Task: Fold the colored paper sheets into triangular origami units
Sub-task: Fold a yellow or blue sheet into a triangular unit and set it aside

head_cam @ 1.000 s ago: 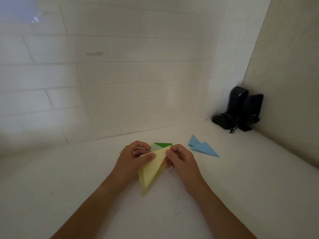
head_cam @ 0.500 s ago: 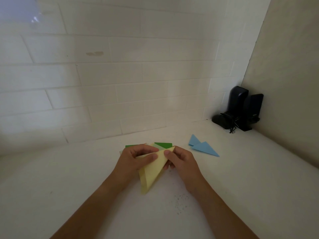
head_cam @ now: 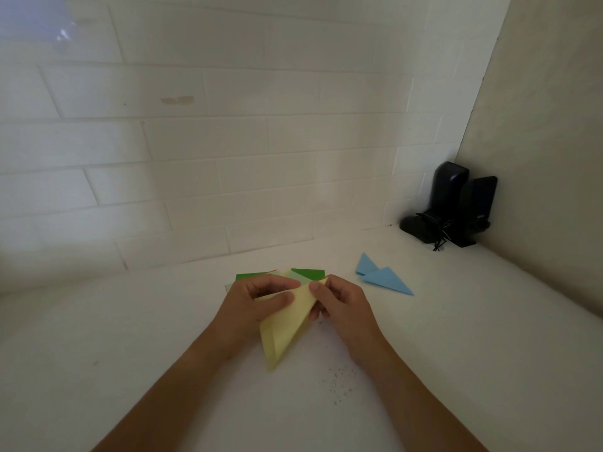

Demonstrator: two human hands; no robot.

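I hold the pale yellow folded paper triangle just above the white countertop, its long point aimed down toward me. My left hand pinches the upper left part of it, thumb on the face and fingers curled over the top edge. My right hand pinches the upper right corner between thumb and forefinger, the remaining fingers curled beneath. Whether the lower tip touches the surface, I cannot tell.

Behind my hands lies the stack of unfolded coloured paper sheets, green uppermost, flat on the counter. To the right, well apart from the work, rest two finished light blue paper triangles, one overlapping the other. A black device with a cord stands in the far right corner against the white tiled wall.

Assessment: the yellow unit is mid-fold, with a crease already running down its length. The step in hand appears to be aligning the upper edges. The next move calls for bringing the two corners into exact register, then pressing the crease flat against the counter; any slip in alignment would skew the point.
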